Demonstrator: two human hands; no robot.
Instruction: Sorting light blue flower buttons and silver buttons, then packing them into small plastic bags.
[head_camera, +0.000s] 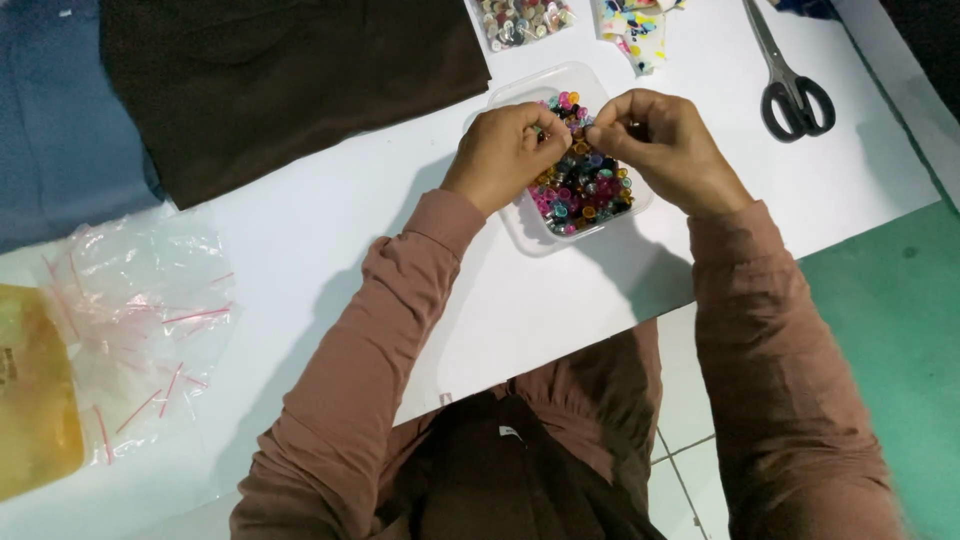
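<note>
A clear plastic box (520, 232) full of small colourful buttons (585, 188) sits on the white table (330, 230). Both of my hands hover over it, fingertips pinched together near the middle. My left hand (503, 152) and my right hand (660, 145) nearly touch at the fingertips; whatever tiny thing they pinch is hidden by the fingers. Brownish-pink sleeves cover both my arms.
Dark brown cloth (280, 80) and blue cloth (55, 120) lie at the far left. Black-handled scissors (792, 85) rest at the far right. A second box of pale buttons (520, 20), a printed fabric scrap (640, 30), small clear zip bags (140, 320) and a yellow packet (30, 400) lie around.
</note>
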